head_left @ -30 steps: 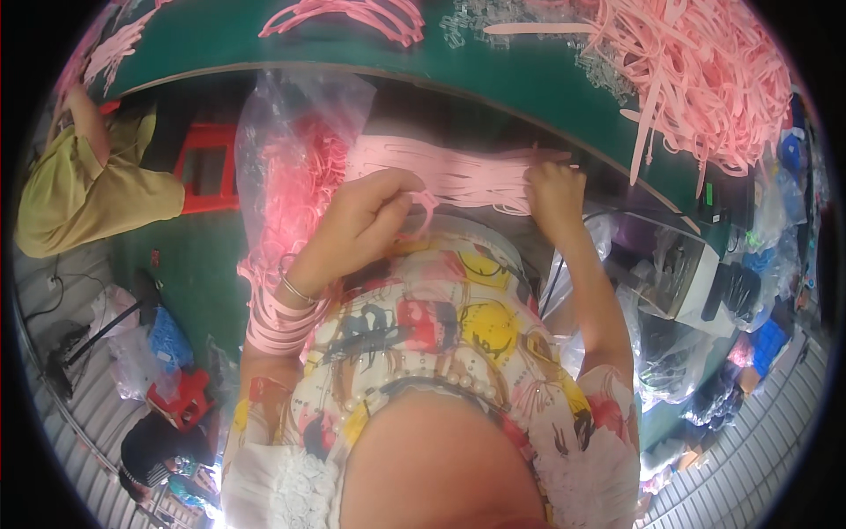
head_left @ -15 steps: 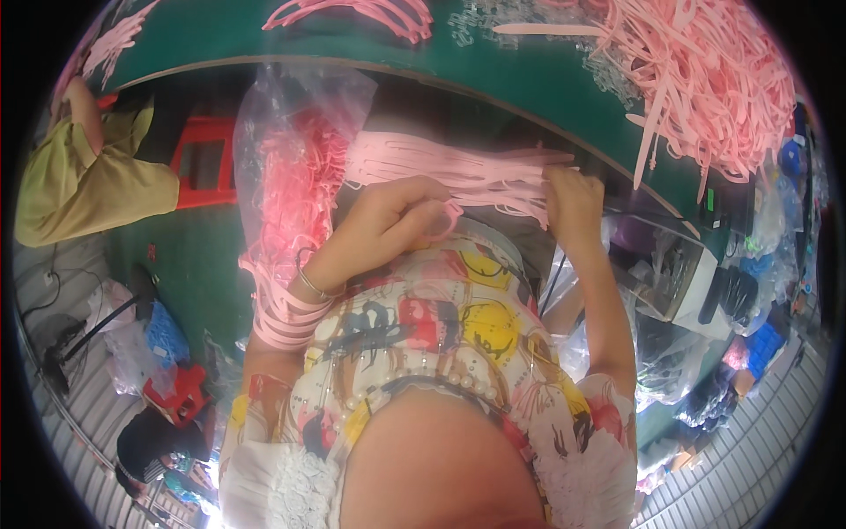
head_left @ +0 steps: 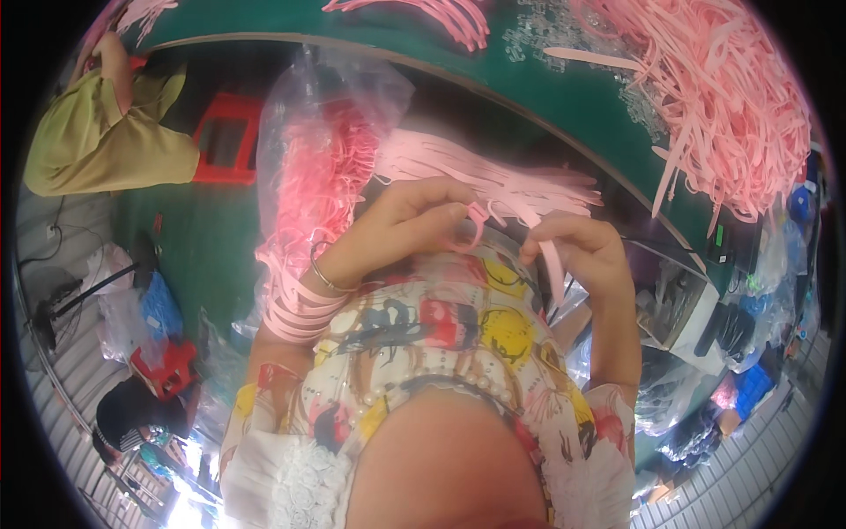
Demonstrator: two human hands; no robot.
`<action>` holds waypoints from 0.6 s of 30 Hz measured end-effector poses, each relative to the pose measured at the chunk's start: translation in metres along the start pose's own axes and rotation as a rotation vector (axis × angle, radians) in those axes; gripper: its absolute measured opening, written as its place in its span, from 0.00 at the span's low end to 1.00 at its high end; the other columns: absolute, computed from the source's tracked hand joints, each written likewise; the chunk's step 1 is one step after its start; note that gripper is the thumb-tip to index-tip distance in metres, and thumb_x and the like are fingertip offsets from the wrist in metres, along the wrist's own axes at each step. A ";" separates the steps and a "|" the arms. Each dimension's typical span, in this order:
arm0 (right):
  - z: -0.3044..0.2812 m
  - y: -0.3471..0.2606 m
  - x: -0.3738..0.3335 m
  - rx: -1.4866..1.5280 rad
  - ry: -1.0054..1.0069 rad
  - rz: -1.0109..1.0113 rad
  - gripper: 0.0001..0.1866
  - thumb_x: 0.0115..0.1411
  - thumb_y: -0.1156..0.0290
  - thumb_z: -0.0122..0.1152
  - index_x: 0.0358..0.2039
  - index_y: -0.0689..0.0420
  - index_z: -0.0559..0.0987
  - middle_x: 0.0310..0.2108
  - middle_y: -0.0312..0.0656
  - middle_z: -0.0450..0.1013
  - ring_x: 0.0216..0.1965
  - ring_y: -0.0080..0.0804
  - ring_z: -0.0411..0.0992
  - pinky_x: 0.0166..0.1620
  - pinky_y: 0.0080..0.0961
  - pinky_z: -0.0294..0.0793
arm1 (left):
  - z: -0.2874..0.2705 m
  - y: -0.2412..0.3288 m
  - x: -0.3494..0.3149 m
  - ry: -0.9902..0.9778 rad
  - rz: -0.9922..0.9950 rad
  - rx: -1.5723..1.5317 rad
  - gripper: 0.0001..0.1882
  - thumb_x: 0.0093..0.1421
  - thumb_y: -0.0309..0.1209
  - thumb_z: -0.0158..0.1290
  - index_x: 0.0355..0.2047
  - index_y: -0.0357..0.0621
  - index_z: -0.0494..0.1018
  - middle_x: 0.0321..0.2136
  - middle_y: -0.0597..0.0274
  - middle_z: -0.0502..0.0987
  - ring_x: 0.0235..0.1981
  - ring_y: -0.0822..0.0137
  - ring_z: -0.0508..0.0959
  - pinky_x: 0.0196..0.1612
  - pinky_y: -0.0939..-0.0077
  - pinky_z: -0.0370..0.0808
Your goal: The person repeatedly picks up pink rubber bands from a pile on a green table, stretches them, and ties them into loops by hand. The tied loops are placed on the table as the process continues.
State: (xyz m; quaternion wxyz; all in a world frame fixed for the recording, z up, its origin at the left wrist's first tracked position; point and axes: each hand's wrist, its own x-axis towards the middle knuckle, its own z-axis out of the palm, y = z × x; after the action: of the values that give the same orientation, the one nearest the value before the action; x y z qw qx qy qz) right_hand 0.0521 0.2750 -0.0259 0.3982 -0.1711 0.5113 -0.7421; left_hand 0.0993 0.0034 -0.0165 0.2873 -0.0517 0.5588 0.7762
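Observation:
My left hand pinches a small pink strap loop that has a buckle-like end at the fingertips. Just to the right, my right hand grips a flat pink strap between thumb and fingers, its free end hanging down. The two hands are apart. Beyond them a bundle of pink straps lies spread over my lap. Several pink strap loops hang round my left forearm, below a bracelet. Whether the right-hand strap still touches the bundle is hard to tell.
A clear plastic bag full of pink straps stands left of my lap. On the green table lie a large heap of pink straps and small clear pieces. A seated person is beside a red stool.
My right hand has drawn a strap from the bundle's right end toward me and closer to my left hand. My left hand keeps its loop. The whole view has shifted slightly.

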 end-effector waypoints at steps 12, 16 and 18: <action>0.044 0.008 0.047 -0.092 0.163 0.128 0.09 0.62 0.69 0.57 0.36 0.62 0.78 0.22 0.30 0.67 0.22 0.13 0.62 0.27 0.12 0.62 | -0.008 -0.003 -0.017 0.016 0.073 -0.070 0.10 0.66 0.28 0.46 0.41 0.34 0.72 0.34 0.60 0.77 0.37 0.71 0.77 0.43 0.76 0.75; 0.036 0.016 0.049 -0.137 0.134 0.257 0.10 0.64 0.66 0.55 0.35 0.61 0.77 0.17 0.26 0.64 0.18 0.10 0.58 0.21 0.12 0.54 | -0.011 -0.003 -0.020 0.027 0.063 -0.022 0.10 0.66 0.27 0.45 0.41 0.33 0.72 0.34 0.60 0.77 0.37 0.71 0.77 0.43 0.76 0.75; 0.035 0.017 0.049 -0.171 0.133 0.290 0.11 0.64 0.66 0.55 0.33 0.60 0.77 0.15 0.25 0.63 0.16 0.09 0.57 0.20 0.12 0.51 | -0.011 -0.002 -0.021 0.046 0.046 -0.031 0.10 0.65 0.27 0.45 0.40 0.33 0.72 0.34 0.60 0.77 0.37 0.71 0.77 0.42 0.77 0.74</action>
State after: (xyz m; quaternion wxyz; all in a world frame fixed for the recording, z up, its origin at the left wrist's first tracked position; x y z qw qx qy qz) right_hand 0.0514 0.2127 -0.0338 0.4503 -0.0797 0.6171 -0.6404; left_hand 0.1154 -0.0145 -0.0135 0.2558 -0.0611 0.5543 0.7897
